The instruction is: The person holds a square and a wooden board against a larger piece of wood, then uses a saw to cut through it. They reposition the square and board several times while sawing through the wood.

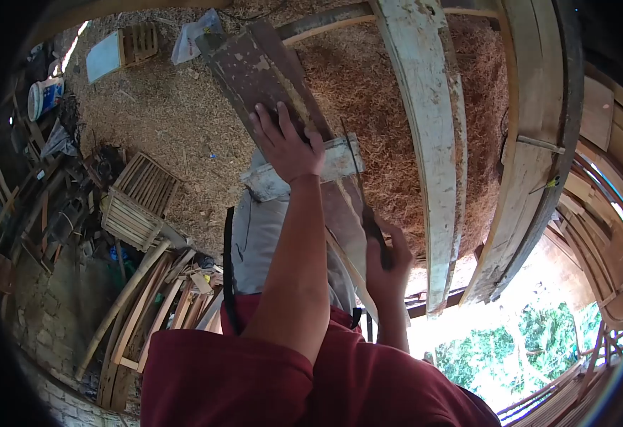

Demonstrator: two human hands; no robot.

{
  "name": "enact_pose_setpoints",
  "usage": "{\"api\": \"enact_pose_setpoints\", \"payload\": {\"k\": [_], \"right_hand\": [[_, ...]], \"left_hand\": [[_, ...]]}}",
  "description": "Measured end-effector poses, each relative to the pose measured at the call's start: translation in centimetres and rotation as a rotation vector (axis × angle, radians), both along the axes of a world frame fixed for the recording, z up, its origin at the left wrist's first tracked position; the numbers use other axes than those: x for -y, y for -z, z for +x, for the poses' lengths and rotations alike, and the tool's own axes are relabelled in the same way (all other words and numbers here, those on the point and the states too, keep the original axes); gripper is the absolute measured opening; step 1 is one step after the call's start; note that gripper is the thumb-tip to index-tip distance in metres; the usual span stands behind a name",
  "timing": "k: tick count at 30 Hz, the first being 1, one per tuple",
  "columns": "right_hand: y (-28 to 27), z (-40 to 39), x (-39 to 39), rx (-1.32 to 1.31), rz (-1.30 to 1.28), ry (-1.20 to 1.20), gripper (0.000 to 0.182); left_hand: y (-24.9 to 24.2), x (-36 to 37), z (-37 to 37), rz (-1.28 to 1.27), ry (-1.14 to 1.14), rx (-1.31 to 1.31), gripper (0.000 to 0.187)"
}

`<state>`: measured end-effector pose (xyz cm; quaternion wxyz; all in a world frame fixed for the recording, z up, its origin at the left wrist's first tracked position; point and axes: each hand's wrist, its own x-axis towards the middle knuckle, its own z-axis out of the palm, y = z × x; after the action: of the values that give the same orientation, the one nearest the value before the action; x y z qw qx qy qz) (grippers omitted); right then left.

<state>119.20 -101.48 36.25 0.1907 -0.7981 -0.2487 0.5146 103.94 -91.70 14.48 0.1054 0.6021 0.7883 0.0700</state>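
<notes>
A short whitish board [340, 155] lies crosswise on a dark brown plank [244, 67] with worn paint. My left hand [288, 148] presses down over the two boards, palm on the whitish one and fingers spread out on the plank. In my right hand [389, 267] is the dark handle of a handsaw [354, 167]. Its thin blade is seen nearly edge-on and crosses the whitish board near its right end. Below the boards, my leg in grey trousers [258, 220] shows partly.
Long weathered planks [425, 121] and a curved timber frame [539, 142] run along the right. Wood shavings [176, 128] cover the ground. Slatted crates [137, 206], a bucket [44, 98] and leaning wooden pieces [148, 313] stand to the left.
</notes>
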Motion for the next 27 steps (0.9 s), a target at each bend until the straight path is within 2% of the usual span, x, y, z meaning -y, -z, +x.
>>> {"api": "enact_pose_setpoints", "payload": {"k": [1,4,5,8,11,14,18,21,24,25,27], "right_hand": [[-1.4,0.1,-0.3,-0.013,0.004,0.028,0.036],[2.7,-0.3,-0.6,-0.005,0.15,0.028,0.036],[3.9,-0.3,-1.9,0.047,0.08,-0.065,0.035],[2.6,-0.4,-2.1,-0.093,-0.109,0.085,0.035],[0.8,0.1,0.5,-0.083,0.088,0.1,0.035],[3.1,0.1,-1.8,0.009,-0.009,-0.047,0.036],[2.3,0.1,-2.3,-0.022,-0.032,-0.018,0.036],[0.5,1.1,-0.4,-0.164,0.013,0.089,0.037],[4.5,-0.4,-2.5,0.017,0.075,-0.081,0.036],[3.1,-0.6,-4.4,-0.056,-0.111,-0.011,0.035],[1.9,-0.2,-2.8,-0.053,0.0,0.029,0.034]], "left_hand": [[-0.2,0.3,0.0,-0.008,-0.005,-0.002,0.072],[-0.1,0.3,0.1,-0.018,-0.011,-0.013,0.073],[-0.2,0.5,0.0,-0.019,-0.01,-0.008,0.073],[-0.2,0.5,0.2,-0.015,-0.013,0.008,0.073],[-0.2,0.6,0.0,-0.019,-0.01,-0.002,0.074],[-0.1,0.2,-0.2,0.001,-0.005,-0.001,0.074],[-0.4,0.8,0.2,-0.016,-0.021,0.008,0.074],[-0.4,0.3,0.0,-0.031,-0.019,0.003,0.073],[-0.6,-0.3,0.2,-0.01,-0.009,-0.004,0.073],[-0.8,0.0,0.2,-0.008,-0.005,-0.007,0.073],[-0.3,-0.2,0.1,0.008,-0.012,0.006,0.073]]}}
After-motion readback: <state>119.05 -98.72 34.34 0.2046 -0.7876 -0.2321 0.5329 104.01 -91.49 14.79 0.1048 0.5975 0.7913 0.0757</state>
